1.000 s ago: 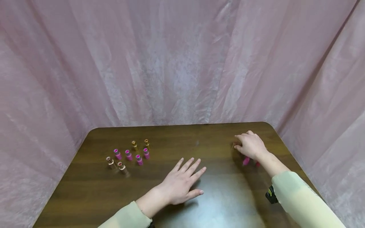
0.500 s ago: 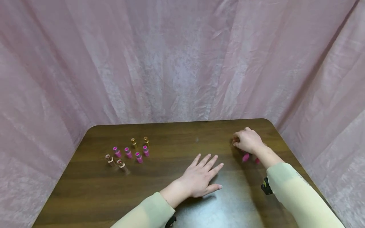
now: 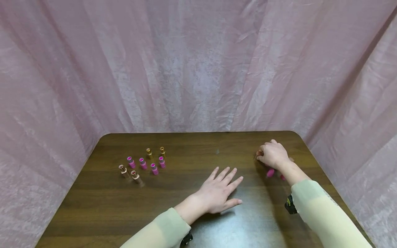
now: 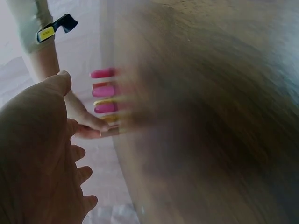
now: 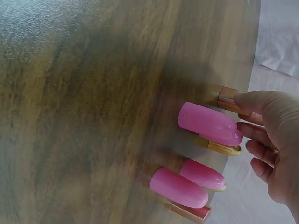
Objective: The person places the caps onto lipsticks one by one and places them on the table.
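My right hand (image 3: 273,155) pinches a copper-coloured lipstick cap (image 5: 228,99) between thumb and fingers near the table's far right; the cap stands on the tabletop. Beside that hand, in the right wrist view, are pink round-ended caps (image 5: 179,186), a gold cap (image 5: 224,148) and another copper one (image 5: 191,212). My left hand (image 3: 214,194) is spread palm down over the middle of the table, holding nothing; whether it touches the wood I cannot tell. In the left wrist view the row of caps (image 4: 103,90) appears past its thumb, partly blurred.
On the left side stand several small open-topped lipstick tubes: pink ones (image 3: 154,168), gold ones (image 3: 149,153) and copper-and-pale ones (image 3: 135,176). The brown wooden table (image 3: 93,206) has rounded far corners, and pink curtains (image 3: 198,69) hang behind and beside it.
My left hand moved right and slightly forward, then stayed there. The right hand's fingers drew in around the copper cap, and the hand has hardly moved since. The tubes stand as before.
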`<state>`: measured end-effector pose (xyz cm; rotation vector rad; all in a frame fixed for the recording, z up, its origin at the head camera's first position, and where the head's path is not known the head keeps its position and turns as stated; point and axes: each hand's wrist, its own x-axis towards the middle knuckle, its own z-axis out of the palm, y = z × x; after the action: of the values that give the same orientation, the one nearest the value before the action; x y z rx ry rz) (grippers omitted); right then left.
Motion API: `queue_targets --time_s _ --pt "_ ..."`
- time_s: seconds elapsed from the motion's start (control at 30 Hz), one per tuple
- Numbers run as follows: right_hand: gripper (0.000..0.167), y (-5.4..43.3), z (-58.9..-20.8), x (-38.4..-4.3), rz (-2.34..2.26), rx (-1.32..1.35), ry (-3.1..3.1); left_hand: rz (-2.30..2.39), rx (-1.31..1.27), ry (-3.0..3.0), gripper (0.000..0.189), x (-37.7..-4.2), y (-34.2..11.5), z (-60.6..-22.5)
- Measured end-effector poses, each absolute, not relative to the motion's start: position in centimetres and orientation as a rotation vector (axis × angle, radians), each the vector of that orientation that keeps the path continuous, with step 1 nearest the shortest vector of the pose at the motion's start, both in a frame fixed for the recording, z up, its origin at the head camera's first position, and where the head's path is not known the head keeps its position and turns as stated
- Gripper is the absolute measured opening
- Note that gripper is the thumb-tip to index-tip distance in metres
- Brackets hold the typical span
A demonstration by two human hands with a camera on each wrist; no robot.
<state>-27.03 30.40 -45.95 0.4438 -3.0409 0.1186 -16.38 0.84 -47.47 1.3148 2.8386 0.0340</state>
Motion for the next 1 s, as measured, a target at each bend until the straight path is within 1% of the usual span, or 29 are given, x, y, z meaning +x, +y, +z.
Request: queue_targets --time_s 0.17,0.4,0.63,0.8,1.0 --pt "0.009 30.1 -46.5 -26.8 0.131 0.464 -3.006 0.119 1.283 2.863 0.076 -16.2 -2.2 -47.2" --pt "0.014 30.1 -47.1 -26.7 0.158 0.492 -2.944 0.197 1.211 2.935 0.075 -16.2 -6.7 -46.7" --pt "0.015 29.8 -47.2 -26.5 0.252 0.455 -2.937 0.272 1.114 2.977 0.075 -15.9 -9.6 -46.3" --pt "0.019 29.3 -47.1 -26.2 0.425 0.396 -2.934 0.328 1.100 3.008 0.074 -15.5 -11.2 -46.2" --pt "0.014 28.2 -46.7 -25.4 0.710 0.365 -2.885 0.444 1.048 3.057 0.073 -14.7 -14.0 -46.4"
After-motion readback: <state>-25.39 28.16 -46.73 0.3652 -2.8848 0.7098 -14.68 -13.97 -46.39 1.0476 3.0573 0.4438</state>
